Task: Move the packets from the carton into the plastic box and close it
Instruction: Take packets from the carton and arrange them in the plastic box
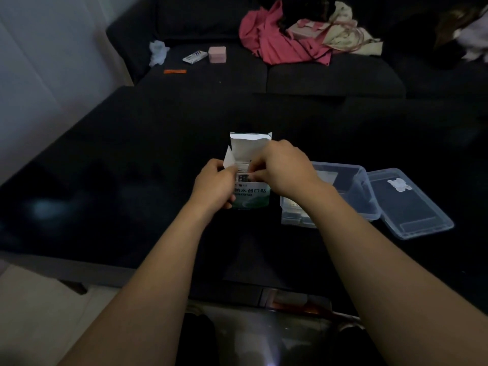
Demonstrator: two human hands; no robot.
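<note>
A small white and green carton (250, 191) stands on the dark table (132, 167) with its top flaps open. My left hand (215, 184) grips the carton's left side. The fingers of my right hand (282, 169) reach into the carton's open top and pinch the packets (242, 169) inside, of which only a sliver shows. To the right sits the clear plastic box (343, 180), open, with a few packets in its near end. Its clear lid (406, 204) lies flat beside it on the right.
A dark sofa behind the table holds a pink garment (277, 40), a cream bag (338, 30), a pink case (217, 54), a small white packet (195, 56), a white tissue (158, 51) and an orange strip (174, 71). A white wall stands at the left.
</note>
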